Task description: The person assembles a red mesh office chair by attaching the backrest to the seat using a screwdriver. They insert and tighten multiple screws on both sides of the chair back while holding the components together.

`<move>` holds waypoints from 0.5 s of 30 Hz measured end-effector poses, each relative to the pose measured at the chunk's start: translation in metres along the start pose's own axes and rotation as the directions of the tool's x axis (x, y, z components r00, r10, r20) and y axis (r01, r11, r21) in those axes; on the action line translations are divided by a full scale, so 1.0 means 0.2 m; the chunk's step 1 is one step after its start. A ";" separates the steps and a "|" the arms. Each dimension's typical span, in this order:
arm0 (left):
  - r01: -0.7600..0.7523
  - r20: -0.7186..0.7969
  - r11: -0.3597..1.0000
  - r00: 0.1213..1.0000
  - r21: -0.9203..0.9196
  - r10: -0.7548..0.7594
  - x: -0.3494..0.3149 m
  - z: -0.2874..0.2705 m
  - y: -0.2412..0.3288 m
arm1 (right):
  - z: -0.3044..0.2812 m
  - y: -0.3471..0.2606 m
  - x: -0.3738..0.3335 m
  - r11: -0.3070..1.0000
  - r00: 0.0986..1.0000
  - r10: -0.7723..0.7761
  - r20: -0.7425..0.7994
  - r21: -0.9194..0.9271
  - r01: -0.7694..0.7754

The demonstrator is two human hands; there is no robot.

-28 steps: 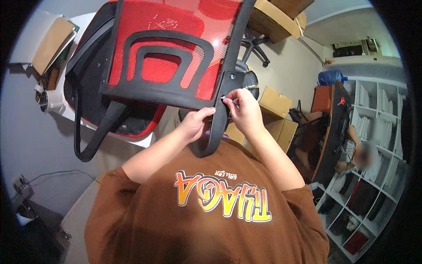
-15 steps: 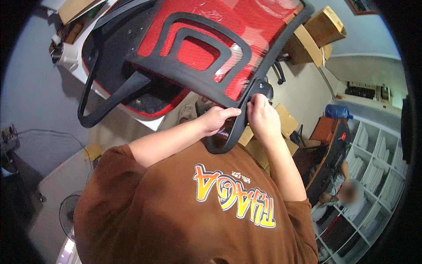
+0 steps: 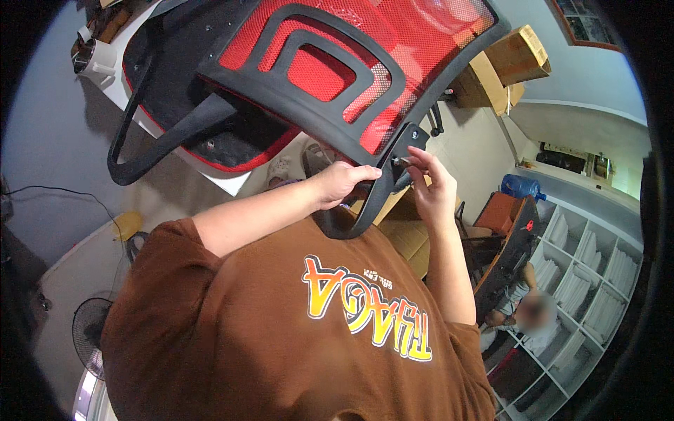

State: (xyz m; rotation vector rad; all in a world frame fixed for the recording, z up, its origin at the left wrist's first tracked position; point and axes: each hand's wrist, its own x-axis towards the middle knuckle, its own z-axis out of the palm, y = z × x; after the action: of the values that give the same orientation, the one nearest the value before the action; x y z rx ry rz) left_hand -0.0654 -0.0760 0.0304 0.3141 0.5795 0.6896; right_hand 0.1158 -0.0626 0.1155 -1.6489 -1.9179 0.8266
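Observation:
A chair backrest [image 3: 319,74] of red mesh in a black frame is tilted across the upper middle. My left hand [image 3: 344,184] is closed around the black armrest [image 3: 371,205] at the frame's lower corner, thumb on top. To its right, my right hand [image 3: 434,184] has its fingertips drawn together at a small metal screw [image 3: 400,161], at the black bracket joining armrest and backrest. Another screw head [image 3: 415,135] shows higher on that bracket. Beyond the backrest lies the black chair seat [image 3: 232,144] with a red edge; a second armrest [image 3: 133,165] loops out at left.
The seat rests on a white table [image 3: 228,184]. Cardboard boxes [image 3: 484,81] stand at upper right, with more cardboard below my right forearm. A white shelf unit [image 3: 586,281] and a seated person [image 3: 519,309] are at right. A fan [image 3: 91,337] stands at lower left.
My right hand has loosened from a tight fist at the bracket and its fingers have partly unfolded, showing the screw. My left hand keeps its hold. The whole view has shifted slightly.

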 end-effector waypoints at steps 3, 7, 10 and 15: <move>0.052 0.003 0.999 0.999 -0.010 -0.052 -0.01 0.00 0.02 | 0.00 0.04 -0.02 0.998 0.998 -0.051 -0.030 -0.049 0.050; 0.052 -0.016 0.999 0.999 -0.008 -0.052 0.00 0.00 0.01 | 0.02 0.09 -0.02 0.980 0.981 -0.181 -0.066 -0.099 0.174; 0.046 -0.036 0.999 0.998 0.007 -0.046 -0.01 0.01 0.02 | 0.01 0.11 0.01 0.913 0.941 -0.338 -0.008 -0.247 0.325; 0.025 -0.001 1.000 1.000 0.002 -0.025 -0.01 0.01 0.02 | 0.01 0.00 -0.01 0.977 0.998 -0.068 -0.020 -0.203 0.062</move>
State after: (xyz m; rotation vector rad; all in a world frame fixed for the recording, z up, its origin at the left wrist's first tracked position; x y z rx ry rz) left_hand -0.0683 -0.0737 0.0341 0.3078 0.5842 0.6654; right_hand 0.1152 -0.0657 0.1149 -1.6927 -2.0836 0.5967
